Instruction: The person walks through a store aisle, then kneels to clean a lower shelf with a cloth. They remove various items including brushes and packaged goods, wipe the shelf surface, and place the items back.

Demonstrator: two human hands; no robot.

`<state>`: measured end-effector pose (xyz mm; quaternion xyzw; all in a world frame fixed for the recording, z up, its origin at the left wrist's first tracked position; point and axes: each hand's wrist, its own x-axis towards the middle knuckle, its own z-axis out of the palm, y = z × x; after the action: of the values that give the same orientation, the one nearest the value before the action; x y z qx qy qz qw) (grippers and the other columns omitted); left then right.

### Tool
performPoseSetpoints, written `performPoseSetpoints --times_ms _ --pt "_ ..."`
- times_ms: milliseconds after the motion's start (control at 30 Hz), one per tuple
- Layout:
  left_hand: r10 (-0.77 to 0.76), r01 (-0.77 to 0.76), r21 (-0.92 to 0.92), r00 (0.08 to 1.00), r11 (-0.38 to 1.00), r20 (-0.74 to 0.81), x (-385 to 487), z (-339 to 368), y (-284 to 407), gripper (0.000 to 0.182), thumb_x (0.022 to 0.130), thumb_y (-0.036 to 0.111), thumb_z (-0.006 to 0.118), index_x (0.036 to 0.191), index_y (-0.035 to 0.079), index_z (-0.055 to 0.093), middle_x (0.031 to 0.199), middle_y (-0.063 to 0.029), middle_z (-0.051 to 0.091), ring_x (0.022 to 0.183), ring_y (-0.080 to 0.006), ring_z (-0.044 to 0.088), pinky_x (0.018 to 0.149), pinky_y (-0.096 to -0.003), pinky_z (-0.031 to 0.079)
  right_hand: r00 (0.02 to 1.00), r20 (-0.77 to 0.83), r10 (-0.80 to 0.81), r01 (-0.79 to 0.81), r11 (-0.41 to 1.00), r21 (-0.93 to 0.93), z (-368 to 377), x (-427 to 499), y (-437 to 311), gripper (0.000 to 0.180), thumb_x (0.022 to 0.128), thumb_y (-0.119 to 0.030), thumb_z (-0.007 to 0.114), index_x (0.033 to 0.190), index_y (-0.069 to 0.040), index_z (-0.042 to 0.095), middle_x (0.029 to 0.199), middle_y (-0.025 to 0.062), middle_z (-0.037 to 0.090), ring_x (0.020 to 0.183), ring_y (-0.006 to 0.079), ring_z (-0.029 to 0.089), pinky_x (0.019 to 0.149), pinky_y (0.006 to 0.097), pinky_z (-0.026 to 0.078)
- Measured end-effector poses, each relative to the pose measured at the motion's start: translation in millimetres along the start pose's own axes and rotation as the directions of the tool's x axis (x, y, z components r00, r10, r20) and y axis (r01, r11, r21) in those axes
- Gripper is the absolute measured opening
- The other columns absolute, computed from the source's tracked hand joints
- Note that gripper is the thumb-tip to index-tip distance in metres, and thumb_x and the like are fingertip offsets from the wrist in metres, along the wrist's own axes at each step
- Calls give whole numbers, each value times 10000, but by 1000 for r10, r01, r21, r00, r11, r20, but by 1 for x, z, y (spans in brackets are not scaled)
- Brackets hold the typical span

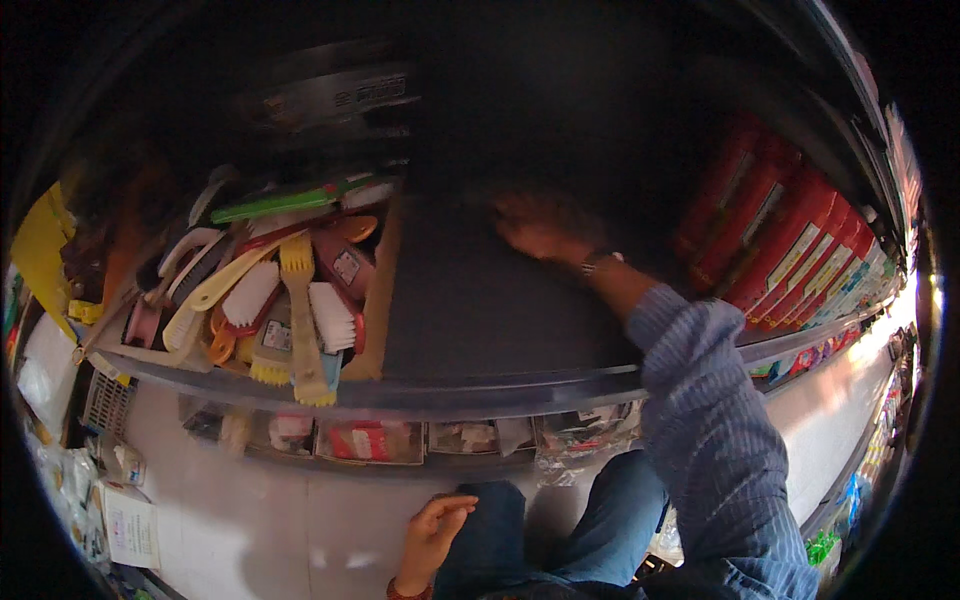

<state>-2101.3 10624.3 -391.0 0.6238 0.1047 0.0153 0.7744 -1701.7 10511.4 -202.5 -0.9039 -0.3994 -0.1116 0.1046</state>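
My right hand (545, 227) reaches over a dark shelf board (480, 315), palm down, its fingers pointing left into shadow. No object shows in it, though the fingertips are dim and blurred. Low in the picture, my left hand (433, 534) hangs beside my jeans-clad knee, fingers loosely bent and nothing in them. Left of the right hand, a cardboard box (384, 300) holds several brushes, among them a white scrub brush (334, 319), a yellow-bristled brush (301, 315) and a green-handled one (277, 204). Red boxes (795, 247) stand in a row on the shelf's right side.
A rail (510, 394) runs along the shelf's front edge. Below it, a lower shelf carries small open boxes, one with red packets (367, 441), and clear plastic bags (585, 442). A grey plastic basket (109, 403) and a white carton (129, 525) are at the left.
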Motion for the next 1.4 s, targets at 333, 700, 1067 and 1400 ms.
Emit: performPoseSetpoints --times_ms 333,700,1067,1400 --pt "-4 2 26 996 1000 84 -14 9 -2 241 980 156 593 1161 7 647 1161 -75 668 1036 -143 630 888 -262 484 917 194 -348 286 915 285 20 -30 -67 386 1006 -289 427 1298 -51 516 1348 148 486 1332 319 363 1150 441 240" --pt "-135 134 21 990 991 47 -22 0 -7 275 978 194 603 1171 1 639 1166 -100 663 1053 -161 624 917 -279 486 875 214 -434 402 899 175 46 33 -28 332 1030 -251 399 1257 -47 529 1296 164 503 1306 302 394 1135 410 273" --pt "-104 103 74 994 992 19 -34 -11 2 265 971 168 606 1158 -19 627 1142 -121 668 1048 -187 627 944 -307 489 986 161 -43 -44 863 503 38 7 53 419 1025 -320 368 1376 -162 535 1461 153 454 1365 255 416 1144 399 295" --pt "-15 14 44 1000 999 24 -55 -33 -18 233 965 152 613 1133 -9 636 1117 -106 671 1020 -174 631 927 -292 483 996 0 90 -90 992 -90 3 -167 125 634 949 -325 507 1503 -82 318 1558 163 281 1446 290 241 1186 405 184"
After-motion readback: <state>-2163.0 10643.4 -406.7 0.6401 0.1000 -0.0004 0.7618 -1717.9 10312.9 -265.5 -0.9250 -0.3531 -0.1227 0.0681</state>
